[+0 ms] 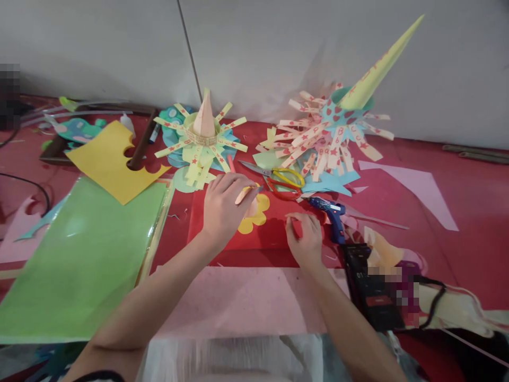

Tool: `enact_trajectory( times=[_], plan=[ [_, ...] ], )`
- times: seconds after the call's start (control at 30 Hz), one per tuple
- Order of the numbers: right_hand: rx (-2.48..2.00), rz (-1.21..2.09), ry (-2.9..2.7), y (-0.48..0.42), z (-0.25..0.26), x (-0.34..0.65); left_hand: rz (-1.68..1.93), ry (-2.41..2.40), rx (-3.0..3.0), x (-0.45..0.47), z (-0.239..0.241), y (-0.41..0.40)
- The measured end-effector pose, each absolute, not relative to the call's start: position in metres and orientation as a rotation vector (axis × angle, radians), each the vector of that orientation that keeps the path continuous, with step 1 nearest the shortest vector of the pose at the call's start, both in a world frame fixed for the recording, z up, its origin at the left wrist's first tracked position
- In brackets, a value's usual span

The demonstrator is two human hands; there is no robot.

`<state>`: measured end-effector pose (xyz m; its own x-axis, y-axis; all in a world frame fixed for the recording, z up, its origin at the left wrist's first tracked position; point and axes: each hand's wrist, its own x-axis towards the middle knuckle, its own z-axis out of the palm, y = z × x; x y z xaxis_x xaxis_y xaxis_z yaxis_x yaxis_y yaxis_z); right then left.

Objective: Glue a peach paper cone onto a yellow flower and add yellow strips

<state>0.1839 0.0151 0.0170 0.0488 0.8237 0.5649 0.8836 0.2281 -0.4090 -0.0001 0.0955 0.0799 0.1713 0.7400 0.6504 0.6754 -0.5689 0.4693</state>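
My left hand (228,204) is closed in a pinch over a yellow paper flower (258,212) with a pale centre. Something with a small dark end shows at its fingertips; I cannot make out what it is. The flower lies on a red sheet (270,241) and is partly covered by the hand. Above the sheet's right part, my right hand (306,239) has its fingers curled toward the thumb, and nothing shows between them. To its right lies a blue glue gun (332,212). Scissors (284,180) with yellow and red handles rest behind the hands.
Two paper cone crafts with lettered strips stand at the back, a short one (204,124) and a tall one (350,111). A green sheet (79,254) and a cut yellow sheet (115,159) lie left. A phone (374,297) is at the right, pink paper (246,302) in front.
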Motion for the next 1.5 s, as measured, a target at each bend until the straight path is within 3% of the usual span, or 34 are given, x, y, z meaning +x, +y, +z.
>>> enact_trajectory(
  times=[0.57,1.17,1.37,1.5],
  plan=[
    [-1.555,-0.110,-1.758,0.013,0.019,0.184,1.432,1.391,2.251,-0.018,0.115,0.099],
    [-1.666,-0.193,-1.623,0.015,0.024,0.201,1.256,1.203,2.292,-0.005,0.084,0.104],
    [-1.915,-0.204,-1.345,0.013,0.029,0.225,1.498,1.281,2.499,-0.025,0.074,0.085],
    [-2.034,-0.155,-1.183,0.012,0.030,0.239,1.017,0.991,3.003,-0.035,0.054,0.065]
  ],
)
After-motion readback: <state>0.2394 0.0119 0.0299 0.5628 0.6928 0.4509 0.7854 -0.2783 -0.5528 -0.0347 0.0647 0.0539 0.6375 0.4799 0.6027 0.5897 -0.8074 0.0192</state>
